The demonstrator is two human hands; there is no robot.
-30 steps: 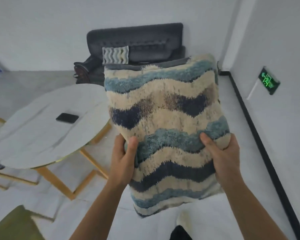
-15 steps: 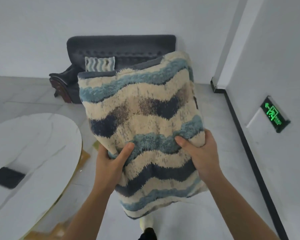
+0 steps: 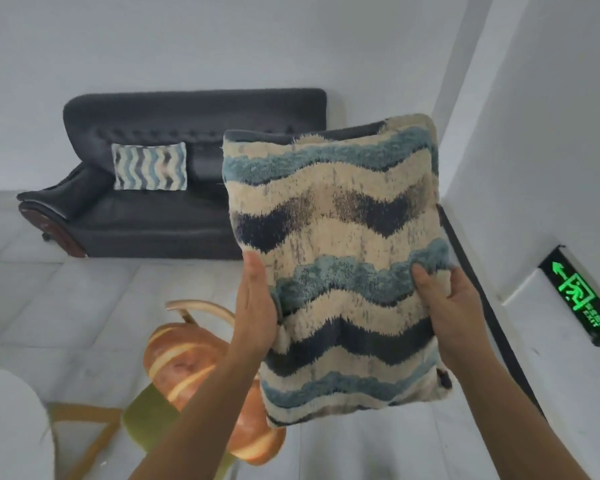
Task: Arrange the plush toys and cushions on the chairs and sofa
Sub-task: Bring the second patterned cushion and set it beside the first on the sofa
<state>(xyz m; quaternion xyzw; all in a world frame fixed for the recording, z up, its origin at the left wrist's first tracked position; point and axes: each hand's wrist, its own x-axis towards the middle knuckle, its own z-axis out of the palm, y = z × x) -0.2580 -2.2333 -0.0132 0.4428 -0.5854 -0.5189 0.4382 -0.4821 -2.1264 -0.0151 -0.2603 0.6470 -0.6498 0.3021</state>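
I hold a shaggy cushion [image 3: 336, 244] with cream, teal and navy wavy stripes upright in front of me. My left hand [image 3: 257, 306] grips its left edge, thumb on the front. My right hand [image 3: 444, 303] grips the right edge, thumb pressed into the pile. Behind it a dark grey tufted sofa [image 3: 153, 209] stands against the far wall. A matching smaller wavy cushion [image 3: 149, 166] leans on the sofa's backrest at its left end. Below my left arm a bread-shaped plush [image 3: 184, 358] lies on a green-seated wooden chair [image 3: 136, 420].
A white round table edge [image 3: 11, 417] shows at the bottom left. A white wall with a black skirting and a lit green exit sign [image 3: 579, 296] runs along the right. Pale tiled floor [image 3: 66, 299] lies between me and the sofa.
The view has swung left and nearer the sofa, which looks larger. The table slid mostly out of view, and the chair with the bread plush came into view. Both hands keep holding the cushion.
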